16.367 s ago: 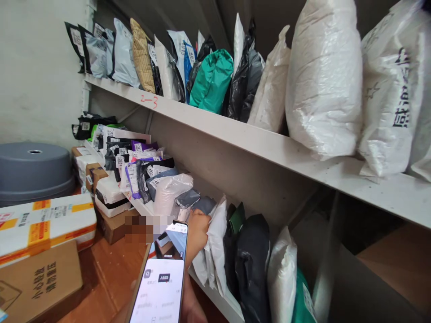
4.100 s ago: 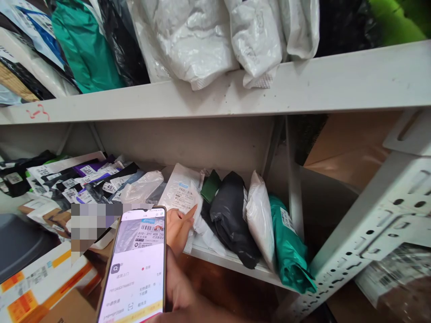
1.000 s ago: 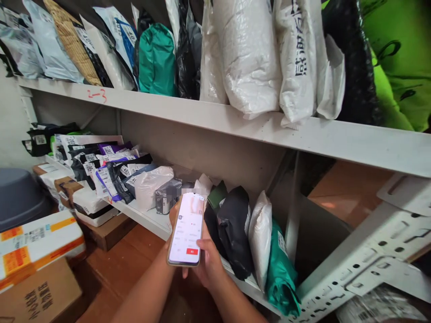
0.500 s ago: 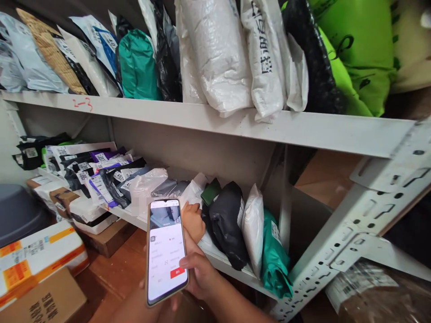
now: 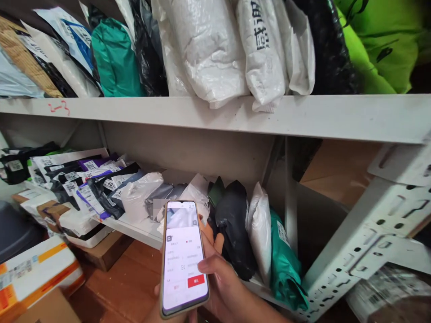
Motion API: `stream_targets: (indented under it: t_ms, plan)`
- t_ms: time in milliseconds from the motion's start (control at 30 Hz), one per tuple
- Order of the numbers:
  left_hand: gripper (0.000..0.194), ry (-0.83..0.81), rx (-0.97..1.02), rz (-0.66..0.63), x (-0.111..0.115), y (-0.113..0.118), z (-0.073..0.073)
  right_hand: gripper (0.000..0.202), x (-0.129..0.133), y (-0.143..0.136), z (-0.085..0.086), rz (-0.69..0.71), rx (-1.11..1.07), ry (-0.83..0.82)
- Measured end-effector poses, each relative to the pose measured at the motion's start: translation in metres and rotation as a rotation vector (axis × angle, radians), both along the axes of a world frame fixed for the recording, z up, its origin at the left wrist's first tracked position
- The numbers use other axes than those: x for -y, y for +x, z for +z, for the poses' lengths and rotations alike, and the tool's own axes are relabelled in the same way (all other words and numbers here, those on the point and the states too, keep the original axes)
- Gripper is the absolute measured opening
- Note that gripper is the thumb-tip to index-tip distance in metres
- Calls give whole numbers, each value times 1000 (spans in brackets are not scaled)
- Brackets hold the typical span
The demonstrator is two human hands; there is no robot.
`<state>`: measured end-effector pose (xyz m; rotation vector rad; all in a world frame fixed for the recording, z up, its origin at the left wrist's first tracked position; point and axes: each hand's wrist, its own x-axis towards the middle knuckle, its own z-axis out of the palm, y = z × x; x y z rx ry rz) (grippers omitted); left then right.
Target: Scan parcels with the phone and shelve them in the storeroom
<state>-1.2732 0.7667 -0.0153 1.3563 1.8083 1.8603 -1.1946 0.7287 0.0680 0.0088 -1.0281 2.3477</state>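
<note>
My right hand (image 5: 224,280) is wrapped round a smartphone (image 5: 183,273). Its thumb rests on the right edge of the lit screen, just above a red button. Whitish folds fill the preview at the top of the screen. Beyond the phone, my left hand (image 5: 218,242) is at the lower shelf, largely hidden. Its visible fingers look bent and closed at the right side of a white plastic parcel bag (image 5: 198,190); the grip itself is covered by the phone. Just right of these fingers stands a black parcel bag (image 5: 235,224), with a dark green package (image 5: 216,192) behind.
A white parcel (image 5: 259,229) and a teal parcel (image 5: 286,264) lean near the perforated shelf post (image 5: 363,233). Labelled mailers (image 5: 90,179) pile up leftwards. The upper shelf's edge (image 5: 202,114) runs above my hands, under bulging bags. Boxes (image 5: 43,264) stand on the floor at left.
The view has shifted closer and slightly right. The phone sits further right in view and covers more of my left hand. Its preview has turned from dark to whitish.
</note>
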Motion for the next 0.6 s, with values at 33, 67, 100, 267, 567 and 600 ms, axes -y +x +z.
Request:
stream_targets:
  t_ms: [33,67,100,267,567,600]
  plan:
    - [58,-13,3,7,4,3,-2,81,-1,0,-1,-20,-6,-11]
    - [59,-22,9,12,6,5,-4,81,-1,-1,-1,-29,-9,-24]
    - [60,-28,15,16,7,7,-5,82,-2,-1,-2,-31,-7,-34]
    - [60,-25,34,3,3,9,-5,82,-6,-2,-5,-28,14,-27]
    - [44,68,58,-173,-8,6,-4,80,-11,-12,-13,-82,38,-63]
    - [38,83,59,-201,-13,6,0,80,-11,-12,-15,-84,27,-57]
